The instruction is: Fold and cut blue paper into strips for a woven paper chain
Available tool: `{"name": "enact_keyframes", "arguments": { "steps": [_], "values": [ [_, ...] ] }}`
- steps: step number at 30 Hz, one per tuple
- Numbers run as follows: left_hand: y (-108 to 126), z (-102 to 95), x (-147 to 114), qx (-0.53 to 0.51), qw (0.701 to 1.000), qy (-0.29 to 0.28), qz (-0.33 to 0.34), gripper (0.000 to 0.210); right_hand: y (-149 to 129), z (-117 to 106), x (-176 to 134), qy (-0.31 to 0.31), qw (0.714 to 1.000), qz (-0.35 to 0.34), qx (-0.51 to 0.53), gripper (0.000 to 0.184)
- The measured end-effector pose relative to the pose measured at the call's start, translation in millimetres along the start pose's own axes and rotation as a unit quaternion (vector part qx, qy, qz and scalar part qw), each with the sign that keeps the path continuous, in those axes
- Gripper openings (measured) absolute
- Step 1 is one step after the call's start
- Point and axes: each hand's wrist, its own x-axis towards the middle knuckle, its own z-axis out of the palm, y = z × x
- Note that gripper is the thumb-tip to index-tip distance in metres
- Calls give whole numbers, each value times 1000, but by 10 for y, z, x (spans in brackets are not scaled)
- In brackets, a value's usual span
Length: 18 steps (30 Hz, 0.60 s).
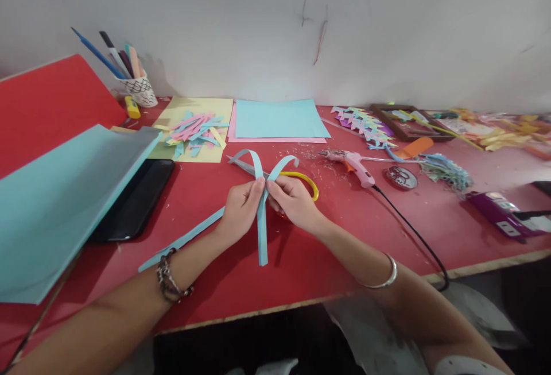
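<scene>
My left hand (241, 205) and my right hand (295, 198) meet over the desk, thumbs close together. Between them they pinch light blue paper strips (262, 234); two upper ends curl outward to left and right, and the lower part hangs straight down. How the strips join is hidden by my fingertips. Just behind my hands lie scissors (307, 180) with a yellow handle, their blades pointing left and partly covered. Another light blue strip (189, 236) rests on the desk beside my left forearm.
Cut paper strips (200, 131) lie piled on a yellow sheet. Blue paper (282, 118) sits at the back. A pink glue gun (355, 165) with a black cord is at right. A black phone (135, 203) and larger blue sheets (64, 197) occupy the left.
</scene>
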Motion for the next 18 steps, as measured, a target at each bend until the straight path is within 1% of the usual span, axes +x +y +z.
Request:
{"name": "enact_keyframes", "arguments": {
  "steps": [2,4,6,8,10,11,14,18],
  "values": [
    [-18,0,-3,10,999,44,-1,48,9,-3,3,-1,1000,3,-3,35],
    [-34,-1,-1,11,998,69,-1,48,13,-3,11,13,1000,3,-3,35],
    [-40,1,3,6,999,49,5,46,8,-3,19,43,999,4,-1,35],
    [-36,5,5,1,1000,8,15,40,-4,-2,26,68,998,4,3,35],
    [-29,7,4,5,999,-22,24,34,-17,3,29,76,997,3,14,34],
    [-27,7,3,12,999,-24,28,32,-23,6,29,74,997,3,21,34],
    [-33,1,3,56,998,4,32,30,-35,17,22,64,998,-2,25,33],
    [-47,-7,9,88,995,24,30,30,-33,18,4,51,998,-21,-16,30]
  ]
}}
